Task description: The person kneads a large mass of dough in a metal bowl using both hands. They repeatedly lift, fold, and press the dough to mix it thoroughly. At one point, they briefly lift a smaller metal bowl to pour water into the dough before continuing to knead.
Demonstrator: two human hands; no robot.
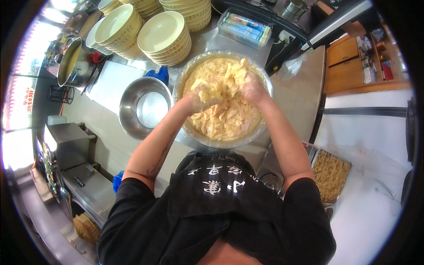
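Observation:
A large round metal basin (224, 143) stands before me, filled with pale yellow, batter-coated pieces (228, 117) that look like sliced raw meat. My left hand (204, 97) is at the basin's left side, its fingers curled around a clump of the coated pieces. On the right, my right hand (251, 86) grips another clump, raised slightly above the rest. Both hands are smeared with the wet coating, and the clumps hide many of the fingers. Left of the basin sits a smaller stainless steel bowl (127, 114), its bare bottom showing.
Stacked cream bowls (162, 33) stand behind the basin. A clear plastic box (243, 41) holds several printed packages. Blue gloves or cloth (160, 75) lie near a white board (114, 82). A pot (69, 64) is farther left. At right, a tray (351, 165) holds brown crumbs.

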